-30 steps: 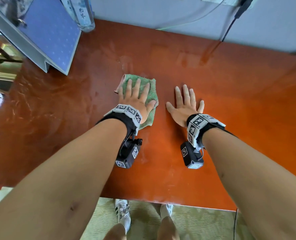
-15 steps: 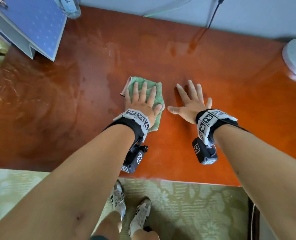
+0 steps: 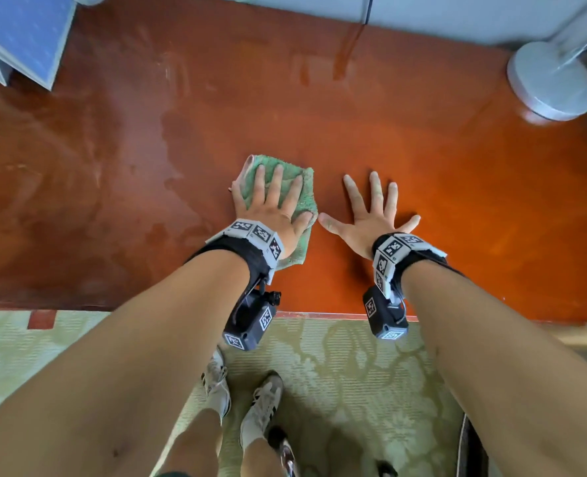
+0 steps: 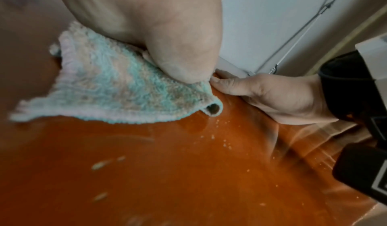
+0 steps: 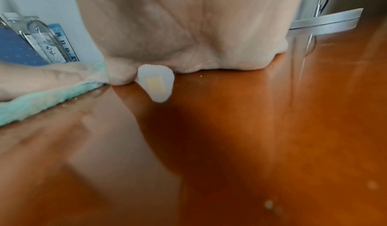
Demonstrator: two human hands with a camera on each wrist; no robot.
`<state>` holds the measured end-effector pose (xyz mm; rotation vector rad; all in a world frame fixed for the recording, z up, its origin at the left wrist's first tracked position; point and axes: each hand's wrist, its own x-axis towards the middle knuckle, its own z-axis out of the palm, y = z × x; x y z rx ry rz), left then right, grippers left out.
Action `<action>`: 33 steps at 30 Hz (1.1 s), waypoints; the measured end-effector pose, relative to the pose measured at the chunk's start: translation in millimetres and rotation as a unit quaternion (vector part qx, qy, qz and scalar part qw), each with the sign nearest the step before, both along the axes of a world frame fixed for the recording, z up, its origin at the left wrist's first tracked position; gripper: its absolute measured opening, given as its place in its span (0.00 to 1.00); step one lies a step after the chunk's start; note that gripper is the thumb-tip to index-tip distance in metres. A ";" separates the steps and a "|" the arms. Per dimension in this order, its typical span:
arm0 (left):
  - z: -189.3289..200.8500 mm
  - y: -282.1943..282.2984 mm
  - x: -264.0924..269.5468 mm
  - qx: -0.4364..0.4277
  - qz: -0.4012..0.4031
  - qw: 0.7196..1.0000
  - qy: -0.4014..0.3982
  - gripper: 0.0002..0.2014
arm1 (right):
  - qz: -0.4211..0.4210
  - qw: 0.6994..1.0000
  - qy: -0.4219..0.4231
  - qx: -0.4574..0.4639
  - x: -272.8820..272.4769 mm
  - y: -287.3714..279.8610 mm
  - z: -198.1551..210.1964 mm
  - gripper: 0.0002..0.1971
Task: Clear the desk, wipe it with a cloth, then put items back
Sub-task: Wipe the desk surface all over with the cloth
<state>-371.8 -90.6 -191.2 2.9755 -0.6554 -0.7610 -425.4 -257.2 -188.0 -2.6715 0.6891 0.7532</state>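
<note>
The green cloth (image 3: pixel 293 187) lies under the left hand (image 3: pixel 271 208), fingers spread flat; the right hand (image 3: pixel 371 218) presses splayed on the desk (image 3: pixel 457 201) beside it.

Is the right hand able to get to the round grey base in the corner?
Probably yes: the right hand lies flat, holding nothing, and bare desk separates it from the grey base.

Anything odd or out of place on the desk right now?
Pale crumbs lie scattered on the desk near the green cloth under the left hand. A small bandage is peeling off the right hand.
</note>
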 end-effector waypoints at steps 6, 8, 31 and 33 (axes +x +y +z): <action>4.0 34.3 -11.2 0.061 -0.013 0.998 -0.030 0.32 | -0.008 1.000 -0.002 -0.001 -0.3 2.2 0.6 0.44; 6.2 33.1 -22.0 0.074 -0.006 0.997 -0.021 0.33 | -0.002 1.000 0.006 -0.008 -1.0 4.6 4.0 0.45; 17.7 -9.4 -95.1 0.039 0.045 0.995 0.084 0.34 | 0.128 0.980 0.150 -0.040 0.2 41.7 35.3 0.74; 13.5 2.0 -91.7 0.023 0.022 0.996 0.083 0.34 | 0.126 0.980 0.146 -0.043 -2.0 41.5 36.5 0.73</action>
